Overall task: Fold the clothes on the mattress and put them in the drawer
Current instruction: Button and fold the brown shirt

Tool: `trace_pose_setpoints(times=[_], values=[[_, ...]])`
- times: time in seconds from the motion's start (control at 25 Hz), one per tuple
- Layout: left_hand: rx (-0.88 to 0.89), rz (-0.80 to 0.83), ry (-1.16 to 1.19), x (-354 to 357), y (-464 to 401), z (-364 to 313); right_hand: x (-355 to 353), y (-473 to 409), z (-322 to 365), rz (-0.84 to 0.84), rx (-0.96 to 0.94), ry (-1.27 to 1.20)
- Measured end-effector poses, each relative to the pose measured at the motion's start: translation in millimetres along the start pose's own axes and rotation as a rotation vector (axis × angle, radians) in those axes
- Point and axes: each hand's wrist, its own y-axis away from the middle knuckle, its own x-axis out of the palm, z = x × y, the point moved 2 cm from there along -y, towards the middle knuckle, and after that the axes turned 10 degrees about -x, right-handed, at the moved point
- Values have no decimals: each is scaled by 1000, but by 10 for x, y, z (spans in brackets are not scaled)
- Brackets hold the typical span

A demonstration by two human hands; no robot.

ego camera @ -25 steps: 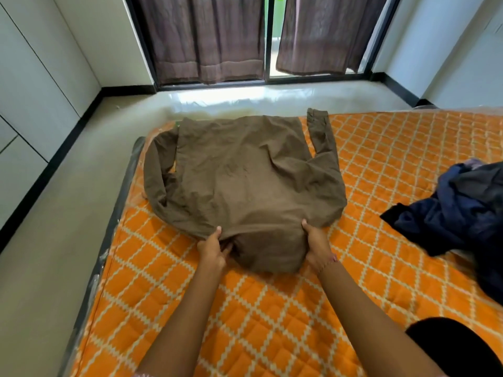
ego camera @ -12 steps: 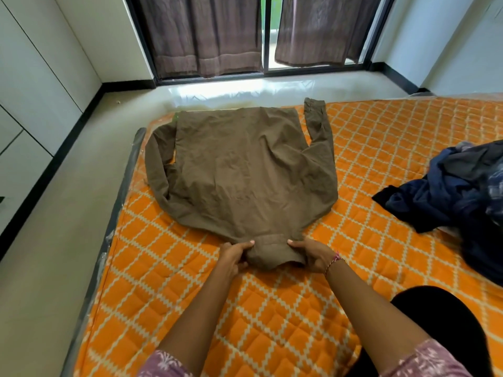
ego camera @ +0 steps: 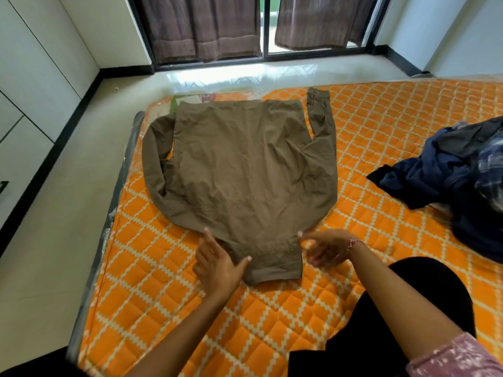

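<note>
You're flattening brown shirt (ego camera: 245, 175) near mattress (ego camera: 272, 322) left edge; left hand (ego camera: 217, 263), right hand (ego camera: 328, 247) fingers loose, gripping nothing. Next: fold sleeves inward.

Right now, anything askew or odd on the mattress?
Mildly. The brown long-sleeved shirt lies back-up with uneven sleeves: one curls by the mattress edge, the other points straight up. The dark blue clothes heap sits crumpled, unfolded, at right. No damage shows.

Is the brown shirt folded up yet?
Not yet. The brown shirt lies spread flat on the mattress, both sleeves out at its sides.
</note>
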Motion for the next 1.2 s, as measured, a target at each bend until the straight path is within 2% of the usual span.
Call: trace_pose_setpoints(times=[0.08,0.12,0.16,0.24,0.32,0.56,0.72,0.8,0.88,0.92,0.96,1.0,1.04,1.08,1.12,1.16,1.2], values=[[221,-147,-118,-5,-209,-155,-137,-108,60,-287,-149,-531],[302,-99,-190,-4,-377,-284,-186,-188,122,-394,-216,-754],[357,-41,-246,-7,-556,-409,-222,-256,194,-473,-260,-893],[401,9,-320,30,-858,-482,-260,-407,270,-553,-260,-1003],[371,52,-378,99,-995,-315,-277,-461,211,-597,-212,-1000],[271,110,-372,281,-799,183,-174,-492,-224,-926,-95,-642],[269,131,-340,261,-467,294,-14,-393,-463,-1022,-25,-763],[297,186,-362,280,-205,378,73,-191,-537,-1152,18,-771],[378,228,-432,248,-102,522,189,71,-455,-1322,13,-568],[489,199,-467,161,-140,596,282,171,-331,-1372,-81,-355],[634,128,-519,57,-230,665,419,208,-165,-1334,-252,-92],[739,47,-561,-73,-347,736,649,203,24,-1161,-470,190],[781,-17,-634,-195,-494,827,949,181,193,-892,-670,464],[798,-72,-716,-334,-621,873,1263,148,298,-612,-774,723],[813,-149,-783,-438,-739,903,1550,138,348,-414,-811,955],[784,-176,-827,-546,-820,901,1770,147,402,-336,-839,1132],[762,-199,-874,-593,-846,877,1897,160,474,-334,-855,1206]])
